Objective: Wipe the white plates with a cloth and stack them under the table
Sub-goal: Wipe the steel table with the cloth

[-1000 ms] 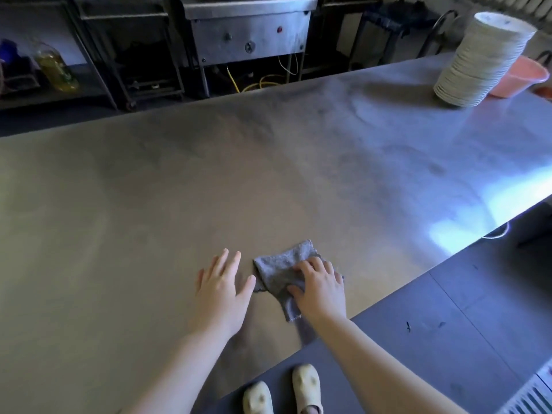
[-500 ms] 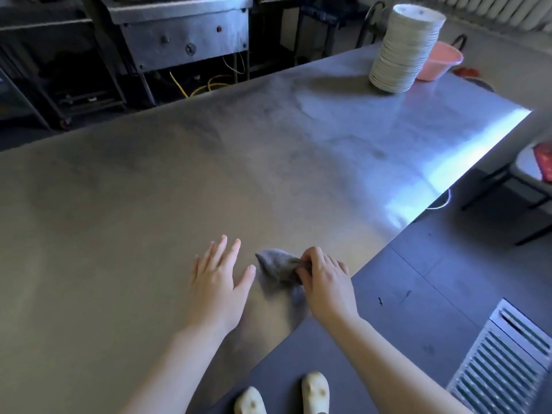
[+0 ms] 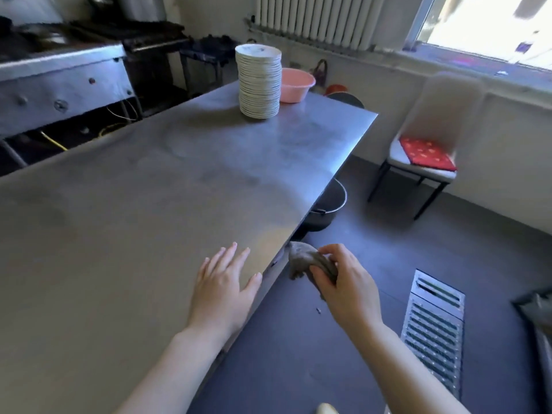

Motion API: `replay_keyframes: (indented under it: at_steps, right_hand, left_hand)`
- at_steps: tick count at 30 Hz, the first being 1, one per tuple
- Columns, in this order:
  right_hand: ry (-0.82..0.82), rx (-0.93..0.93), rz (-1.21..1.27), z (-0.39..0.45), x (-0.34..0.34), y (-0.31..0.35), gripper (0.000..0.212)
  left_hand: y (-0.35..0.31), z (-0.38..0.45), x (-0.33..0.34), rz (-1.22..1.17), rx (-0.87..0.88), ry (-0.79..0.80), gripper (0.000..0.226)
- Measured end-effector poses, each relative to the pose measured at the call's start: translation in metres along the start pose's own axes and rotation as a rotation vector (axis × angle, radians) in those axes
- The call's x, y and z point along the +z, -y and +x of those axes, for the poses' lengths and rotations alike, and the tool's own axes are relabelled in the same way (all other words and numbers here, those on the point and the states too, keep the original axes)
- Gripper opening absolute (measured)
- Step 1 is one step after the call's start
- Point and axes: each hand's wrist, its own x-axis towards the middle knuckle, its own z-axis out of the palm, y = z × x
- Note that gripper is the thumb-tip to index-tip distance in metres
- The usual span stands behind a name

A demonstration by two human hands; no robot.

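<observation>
You are looking down at a broad, dull grey stainless-steel surface [image 3: 143, 222] that runs from the near left edge away to a far corner at the upper right. Near that far corner stands a tall stack of white round plates [image 3: 258, 82], and just behind it, touching or nearly so, sits a pink plastic basin [image 3: 297, 85]. Your left hand [image 3: 222, 289] lies flat, fingers straight, on the surface close to its near right edge. Light glares off the metal along that right edge
</observation>
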Motion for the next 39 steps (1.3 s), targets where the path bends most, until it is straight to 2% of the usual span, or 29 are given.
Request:
replay_keyframes:
  at_steps: [5, 9, 12, 17, 22, 30, 36, 39]
  right_hand:
    - [-0.011, 0.001, -0.014, 0.051, -0.046, -0.062, 0.02]
    - [-0.039, -0.02, -0.022, 0.093, -0.077, -0.098, 0.02]
    - [-0.061, -0.011, -0.007, 0.125, -0.093, -0.118, 0.02]
    - [-0.055, -0.001, 0.017, 0.184, -0.098, -0.139, 0.018]
    - [-0.08, -0.007, -0.005, 0.253, -0.096, -0.152, 0.018]
    - [-0.161, -0.016, 0.011, 0.359, -0.107, -0.155, 0.019]
    - [-0.153, -0.02, 0.033, 0.427, -0.11, -0.168, 0.019]
    - [-0.106, -0.04, 0.044, 0.47, -0.109, -0.177, 0.019]
  left_hand:
    - [-0.073, 0.04, 0.03, -0.032, -0.005, -0.049, 0.094]
    - [-0.12, 0.072, 0.049, -0.091, -0.044, -0.075, 0.08]
    - [-0.146, 0.094, 0.058, -0.082, -0.038, -0.065, 0.08]
    - [-0.167, 0.15, 0.064, -0.082, -0.055, -0.083, 0.068]
    - [-0.176, 0.228, 0.075, -0.089, -0.034, -0.142, 0.041]
    - [-0.207, 0.345, 0.073, -0.108, 0.02, -0.143, 0.041]
    - [-0.231, 0.397, 0.083, -0.106, 0.023, -0.114, 0.059]
    - [-0.237, 0.428, 0.093, -0.086, -0.028, -0.135, 0.046]
